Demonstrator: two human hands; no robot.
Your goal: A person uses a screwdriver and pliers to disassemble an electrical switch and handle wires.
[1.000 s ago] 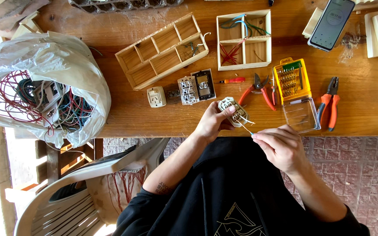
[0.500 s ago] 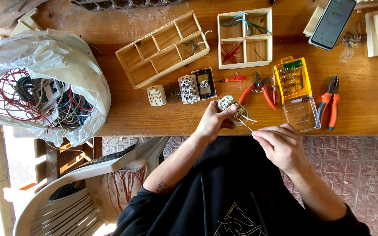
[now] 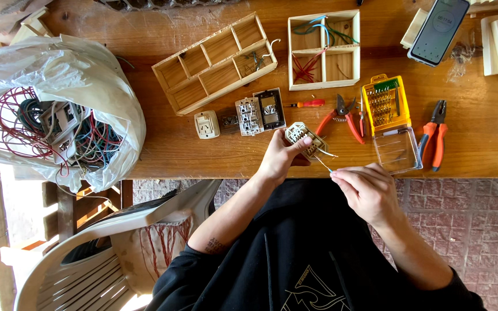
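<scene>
Socket module getting stripped of its wire at the table's near edge.
The left hand [image 3: 278,161] is gripping a beige socket module [image 3: 304,137] over the wooden table [image 3: 479,144], while the right hand [image 3: 367,187] is pinching a thin wire [image 3: 323,164] leading from it; red-handled cutters [image 3: 341,115] and a yellow bit case [image 3: 384,103] are lying just beyond.

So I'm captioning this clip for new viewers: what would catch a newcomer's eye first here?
First, at the table's near edge, the left hand holding a small beige socket module while the right hand pinches a thin wire coming from it. Next, the plastic bag stuffed with red and blue wires on the left, and the yellow bit case between two orange-handled pliers.
</scene>
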